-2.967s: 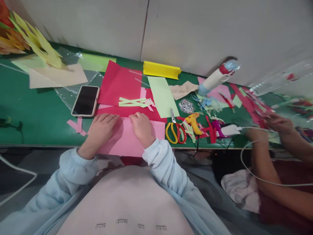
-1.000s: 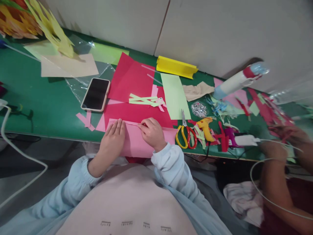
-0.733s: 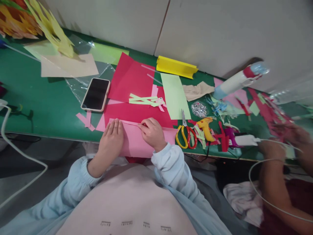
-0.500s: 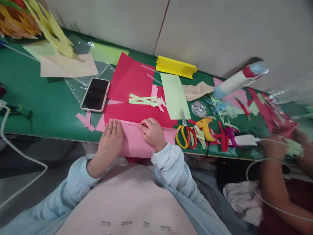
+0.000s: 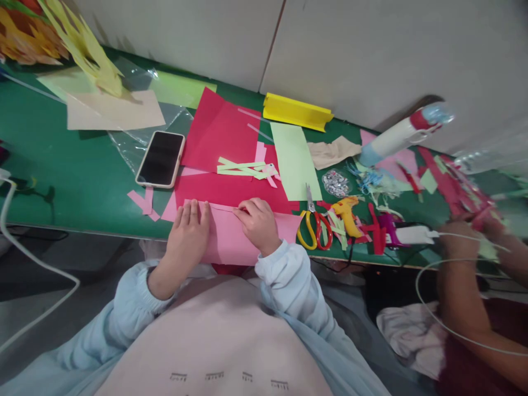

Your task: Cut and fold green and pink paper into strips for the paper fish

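Note:
A pink paper sheet (image 5: 231, 242) lies at the front edge of the green table, with a narrow strip along its far edge folded or raised. My left hand (image 5: 190, 231) rests flat on its left part, fingers stretched out. Over the middle, my right hand (image 5: 259, 224) is closed, thumb and fingertips pinched at the fold line; what they hold is too small to make out. Red paper (image 5: 231, 190) lies just beyond, bearing pale green strips (image 5: 239, 168). Scissors (image 5: 314, 223) with yellow and red handles are right of the pink sheet.
A phone (image 5: 160, 159) lies at the left. Further right are a yellow glue gun (image 5: 347, 214), a bag of small beads (image 5: 335, 183) and a bottle (image 5: 402, 135). A yellow holder (image 5: 297, 111) stands near the wall. Another person's hands (image 5: 462, 242) work at the far right.
My left thumb has spread slightly away from the fingers on the pink sheet. My right hand has barely moved. The other person's hands have shifted at the far right.

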`<move>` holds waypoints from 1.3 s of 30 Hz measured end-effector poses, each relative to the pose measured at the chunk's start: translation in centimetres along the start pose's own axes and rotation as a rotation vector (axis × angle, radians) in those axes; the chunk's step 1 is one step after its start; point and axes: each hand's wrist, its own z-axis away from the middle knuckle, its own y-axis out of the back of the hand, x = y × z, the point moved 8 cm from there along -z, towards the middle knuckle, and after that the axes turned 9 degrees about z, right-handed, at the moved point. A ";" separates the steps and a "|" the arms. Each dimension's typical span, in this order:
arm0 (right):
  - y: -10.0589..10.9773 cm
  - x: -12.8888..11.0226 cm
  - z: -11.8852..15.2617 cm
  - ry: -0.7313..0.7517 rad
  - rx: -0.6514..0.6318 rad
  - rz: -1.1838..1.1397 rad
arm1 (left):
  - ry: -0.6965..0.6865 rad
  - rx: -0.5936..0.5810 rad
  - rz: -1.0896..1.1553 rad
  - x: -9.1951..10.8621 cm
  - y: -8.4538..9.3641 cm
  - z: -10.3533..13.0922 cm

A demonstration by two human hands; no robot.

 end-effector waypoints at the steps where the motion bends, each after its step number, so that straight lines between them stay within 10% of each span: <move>1: 0.0 0.1 0.0 -0.006 0.001 0.003 | -0.003 0.005 0.004 0.0 0.0 0.1; 39: -0.8 -3.1 -2.0 0.128 0.056 0.049 | -0.023 -0.039 0.004 0.2 -0.6 0.4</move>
